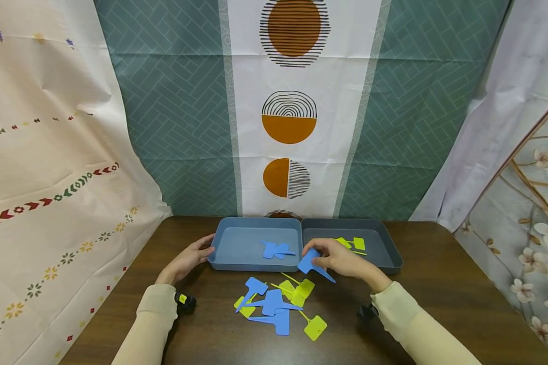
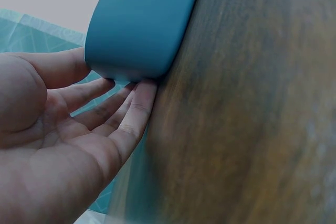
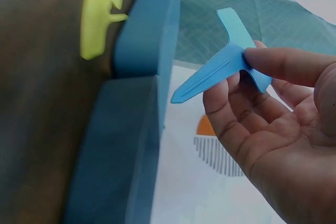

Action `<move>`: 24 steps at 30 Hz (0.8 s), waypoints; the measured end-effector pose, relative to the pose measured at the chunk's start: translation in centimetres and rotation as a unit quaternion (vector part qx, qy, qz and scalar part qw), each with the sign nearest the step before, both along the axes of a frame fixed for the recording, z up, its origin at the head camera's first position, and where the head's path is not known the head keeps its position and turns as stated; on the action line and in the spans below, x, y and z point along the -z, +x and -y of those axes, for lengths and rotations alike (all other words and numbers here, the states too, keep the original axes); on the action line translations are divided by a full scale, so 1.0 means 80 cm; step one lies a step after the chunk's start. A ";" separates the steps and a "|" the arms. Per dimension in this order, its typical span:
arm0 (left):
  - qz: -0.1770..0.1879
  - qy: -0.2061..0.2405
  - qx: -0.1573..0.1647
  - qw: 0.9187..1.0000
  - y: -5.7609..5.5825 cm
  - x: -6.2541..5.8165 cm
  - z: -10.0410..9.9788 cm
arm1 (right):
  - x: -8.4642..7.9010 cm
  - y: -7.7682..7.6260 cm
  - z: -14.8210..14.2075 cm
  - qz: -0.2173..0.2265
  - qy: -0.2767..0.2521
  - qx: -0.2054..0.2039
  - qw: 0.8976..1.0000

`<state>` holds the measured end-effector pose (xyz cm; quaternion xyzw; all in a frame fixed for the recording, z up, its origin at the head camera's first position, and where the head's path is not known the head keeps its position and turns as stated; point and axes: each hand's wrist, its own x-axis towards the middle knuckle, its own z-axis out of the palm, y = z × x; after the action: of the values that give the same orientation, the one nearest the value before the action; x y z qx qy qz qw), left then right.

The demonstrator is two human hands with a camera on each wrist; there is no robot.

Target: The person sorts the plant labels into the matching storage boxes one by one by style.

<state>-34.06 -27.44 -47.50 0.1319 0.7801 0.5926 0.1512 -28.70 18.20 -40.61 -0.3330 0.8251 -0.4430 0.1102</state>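
Observation:
My right hand [image 1: 333, 256] pinches a blue T-shaped plant label [image 1: 309, 261] between thumb and fingers, just above the front rim where two trays meet. In the right wrist view the held label [image 3: 223, 69] shows its ribbed, pointed stem. My left hand [image 1: 188, 259] touches the left end of the light blue tray [image 1: 237, 266]; in the left wrist view its extended fingers [image 2: 137, 109] meet the tray's outer corner. A few blue labels [image 1: 269, 250] lie inside that tray. Yellow labels [image 1: 358, 244] lie in the dark grey tray [image 1: 388, 258], partly behind my right hand.
In front of the trays, a loose pile of blue labels [image 1: 273, 303] and yellow labels [image 1: 316, 327] overlaps on the brown wooden table [image 1: 219, 344]. A patterned cloth [image 1: 178, 126] hangs behind the table, with more cloth at both sides.

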 end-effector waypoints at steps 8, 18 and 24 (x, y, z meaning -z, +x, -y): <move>0.000 -0.001 -0.003 1.000 -0.001 0.000 0.000 | -0.035 -0.023 0.011 -0.012 0.003 -0.017 1.000; 0.004 0.001 -0.003 1.000 -0.001 0.001 0.000 | -0.058 -0.049 0.030 -0.011 0.033 -0.018 0.999; 0.002 0.000 -0.001 1.000 0.001 0.000 0.000 | -0.062 -0.068 0.039 -0.001 0.044 -0.014 0.999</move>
<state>-34.02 -27.45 -47.51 0.1299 0.7798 0.5932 0.1522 -34.11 15.09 -35.64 -0.3396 0.8391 -0.4047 0.1300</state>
